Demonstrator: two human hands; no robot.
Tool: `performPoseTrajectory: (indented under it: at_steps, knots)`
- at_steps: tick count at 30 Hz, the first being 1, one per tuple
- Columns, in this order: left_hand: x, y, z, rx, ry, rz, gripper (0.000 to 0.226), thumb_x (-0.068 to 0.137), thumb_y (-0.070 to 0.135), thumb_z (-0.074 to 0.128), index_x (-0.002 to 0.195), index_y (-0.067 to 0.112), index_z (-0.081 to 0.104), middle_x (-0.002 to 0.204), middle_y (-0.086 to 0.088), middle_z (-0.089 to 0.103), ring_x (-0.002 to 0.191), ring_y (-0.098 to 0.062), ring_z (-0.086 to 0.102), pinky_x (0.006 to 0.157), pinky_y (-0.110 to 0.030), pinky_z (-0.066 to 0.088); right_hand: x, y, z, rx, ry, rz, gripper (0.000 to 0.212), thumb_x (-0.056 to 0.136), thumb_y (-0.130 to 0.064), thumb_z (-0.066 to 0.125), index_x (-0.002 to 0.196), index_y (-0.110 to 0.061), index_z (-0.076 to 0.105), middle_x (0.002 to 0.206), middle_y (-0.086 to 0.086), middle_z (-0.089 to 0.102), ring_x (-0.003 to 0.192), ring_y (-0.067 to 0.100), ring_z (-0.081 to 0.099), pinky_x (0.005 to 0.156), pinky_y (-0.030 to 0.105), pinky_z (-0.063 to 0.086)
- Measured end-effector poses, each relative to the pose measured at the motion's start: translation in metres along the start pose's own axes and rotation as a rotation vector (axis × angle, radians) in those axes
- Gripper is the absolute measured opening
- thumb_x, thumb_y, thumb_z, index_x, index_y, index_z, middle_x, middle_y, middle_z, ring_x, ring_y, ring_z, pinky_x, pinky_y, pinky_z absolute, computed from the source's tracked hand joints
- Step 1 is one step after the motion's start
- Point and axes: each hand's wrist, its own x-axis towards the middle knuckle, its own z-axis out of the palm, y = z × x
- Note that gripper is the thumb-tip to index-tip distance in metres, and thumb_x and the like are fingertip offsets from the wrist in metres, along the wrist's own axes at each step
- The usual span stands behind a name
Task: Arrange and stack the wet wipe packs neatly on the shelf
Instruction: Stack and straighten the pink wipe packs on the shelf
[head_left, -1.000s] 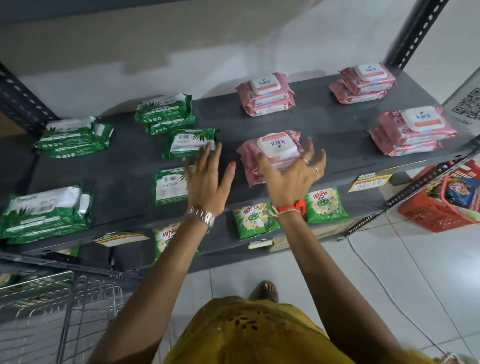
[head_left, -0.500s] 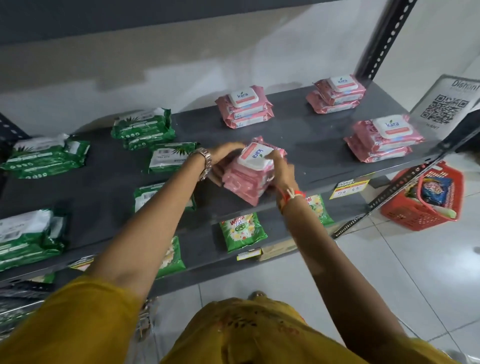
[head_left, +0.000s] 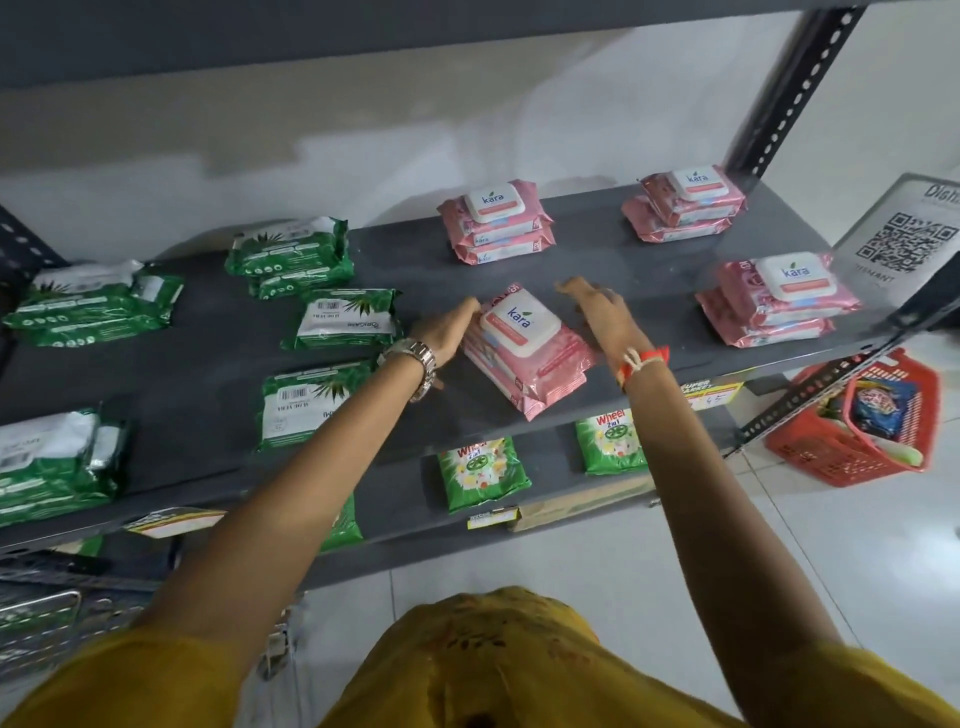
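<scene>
A: Progress? Pink wipe stacks (head_left: 496, 221) done at the back and right of the shelf (head_left: 208, 332); centre pink stack (head_left: 524, 351) sits skewed at the front.
B: Hands?
A: Left hand (head_left: 447, 332) touching its side, fingers loose; right hand (head_left: 597, 312) spread beside it, gripping nothing.
B: Left over?
A: Single green packs (head_left: 348, 317) unstacked. Nothing blocks.

Red basket (head_left: 852, 457) on floor; detergent packets (head_left: 480, 472) on lower shelf.
</scene>
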Motion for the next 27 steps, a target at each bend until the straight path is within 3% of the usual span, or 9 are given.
performPoseTrajectory:
  at_steps: [2,4,8,12,15,19,22,25,27]
  knots:
    - [0.018,0.003,-0.007,0.123,0.165,0.159,0.055,0.082,0.061,0.037,0.076,0.013,0.063,0.089,-0.013,0.064,0.075,-0.026,0.058,0.068,-0.031,0.048,-0.007,0.021,0.002,0.113,0.231,-0.023,0.058,0.078,-0.043,0.06,0.127,-0.014,0.053,0.127,0.005,0.056,0.113,0.022,0.054,0.098,0.038,0.042]
    - [0.028,0.012,-0.011,0.179,0.18,0.189,0.049,0.081,0.063,0.041,0.057,0.021,0.05,0.063,0.003,0.05,0.057,-0.013,0.046,0.056,-0.025,0.036,-0.021,0.046,0.005,0.197,0.348,0.005,0.057,0.079,-0.039,0.06,0.126,-0.008,0.05,0.128,0.013,0.053,0.112,0.027,0.055,0.098,0.043,0.046]
    - [0.041,0.022,-0.011,0.066,-0.1,0.066,0.052,0.077,0.068,0.044,0.088,0.02,0.059,0.085,0.005,0.058,0.081,-0.015,0.055,0.069,-0.028,0.045,-0.031,0.072,0.02,0.317,0.104,0.028,0.056,0.087,-0.031,0.06,0.124,0.009,0.047,0.117,0.022,0.058,0.084,0.027,0.061,0.062,0.025,0.053]
    - [0.042,0.019,-0.011,0.135,-0.275,0.045,0.042,0.077,0.065,0.047,0.075,0.025,0.061,0.081,-0.001,0.064,0.079,-0.017,0.061,0.061,-0.028,0.05,-0.027,0.065,0.029,0.28,0.076,0.08,0.067,0.079,-0.041,0.065,0.123,0.006,0.044,0.13,0.027,0.054,0.117,0.043,0.056,0.096,0.053,0.048]
    - [0.037,0.016,-0.009,0.096,-0.275,0.015,0.044,0.078,0.066,0.046,0.076,0.024,0.062,0.081,-0.004,0.065,0.075,-0.018,0.063,0.058,-0.03,0.054,-0.014,0.055,0.02,0.216,0.081,0.112,0.05,0.08,-0.041,0.063,0.111,-0.011,0.037,0.132,0.025,0.051,0.119,0.042,0.055,0.098,0.056,0.047]
    - [0.022,0.009,0.002,0.029,-0.245,-0.082,0.053,0.078,0.07,0.038,0.077,0.02,0.057,0.077,-0.008,0.063,0.068,-0.021,0.063,0.051,-0.03,0.055,0.006,0.04,0.005,0.22,-0.002,0.092,0.05,0.085,-0.033,0.057,0.12,0.0,0.043,0.115,0.016,0.06,0.087,0.028,0.065,0.066,0.032,0.057]
    - [0.01,0.007,0.016,-0.039,-0.224,-0.09,0.054,0.083,0.067,0.03,0.08,0.02,0.057,0.075,-0.007,0.062,0.066,-0.021,0.062,0.051,-0.031,0.053,0.015,0.032,-0.004,0.135,-0.081,0.049,0.047,0.089,-0.028,0.052,0.124,0.003,0.048,0.103,0.016,0.062,0.064,0.018,0.059,0.036,0.009,0.044]
    - [0.002,0.007,0.029,-0.077,-0.22,-0.071,0.052,0.087,0.061,0.03,0.093,0.016,0.055,0.079,-0.006,0.061,0.068,-0.021,0.06,0.057,-0.034,0.053,0.019,0.025,-0.012,0.11,-0.105,0.011,0.02,0.092,-0.023,0.047,0.092,-0.006,0.059,0.08,0.009,0.063,0.052,0.012,0.061,0.033,0.006,0.04]
    - [-0.001,0.009,0.035,-0.089,-0.211,-0.059,0.049,0.088,0.059,0.03,0.096,0.017,0.053,0.084,-0.007,0.06,0.069,-0.02,0.059,0.059,-0.035,0.052,0.021,0.026,-0.016,0.092,-0.129,0.005,0.025,0.094,-0.024,0.043,0.081,-0.01,0.06,0.073,0.006,0.064,0.05,0.011,0.063,0.036,0.008,0.044]
